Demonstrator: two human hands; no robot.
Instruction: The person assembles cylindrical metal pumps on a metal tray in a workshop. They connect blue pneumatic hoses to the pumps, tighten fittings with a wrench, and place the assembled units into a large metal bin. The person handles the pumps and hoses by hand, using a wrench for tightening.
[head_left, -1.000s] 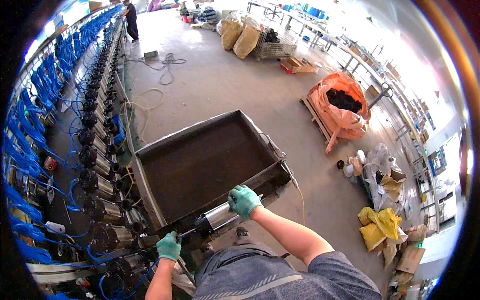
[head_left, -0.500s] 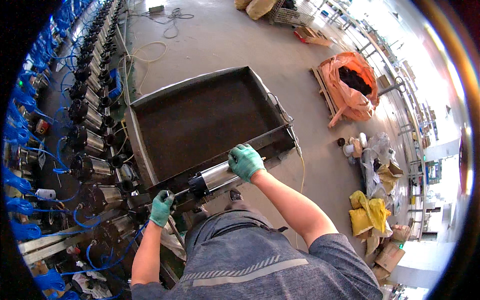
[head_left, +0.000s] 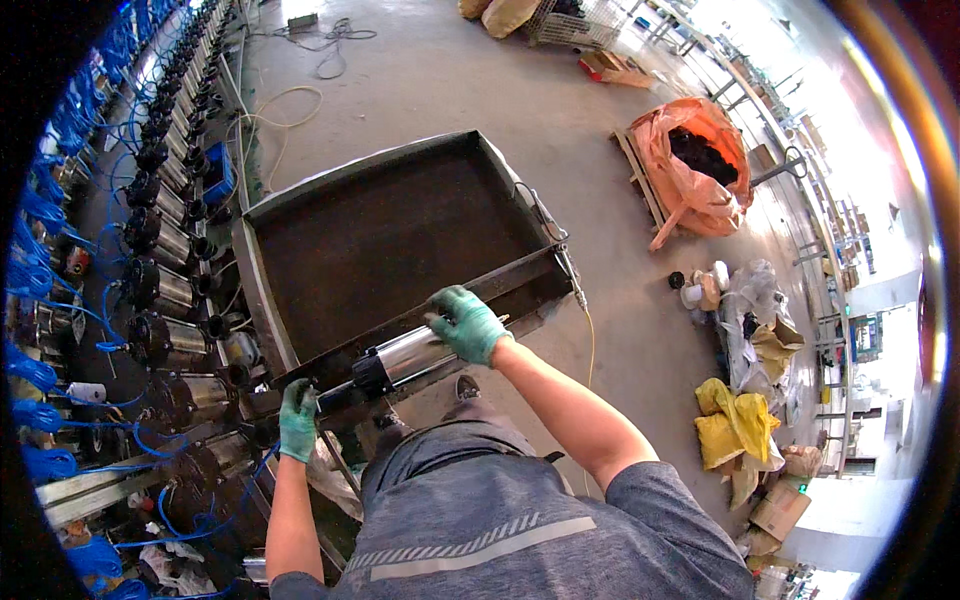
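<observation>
A silver metal cylinder [head_left: 413,354] with a black end cap [head_left: 372,375] lies along the near ledge of a large dark tray. A thin rod [head_left: 336,393] juts leftward from the cap. My right hand [head_left: 466,325], in a green glove, is over the cylinder's right part, its thumb and fingers apart; whether the palm touches the metal I cannot tell. My left hand [head_left: 297,420], also gloved in green, is closed near the rod's left end. Its dark fingertips blend into the dark metal there, so what they hold is hidden.
Beyond the cylinder lies the shallow tray [head_left: 360,160] with raised walls. A long row of similar cylinders [head_left: 170,340] with coiled blue cables [head_left: 40,465] lines the left. To the right are an orange bulk bag [head_left: 690,200] on a pallet and yellow sacks [head_left: 735,425]. A yellow cable [head_left: 590,390] hangs from the tray's right corner.
My left hand has moved left along the rod, away from the black cap. My right hand's fingers have loosened and spread from the cylinder. The whole view has shifted slightly.
</observation>
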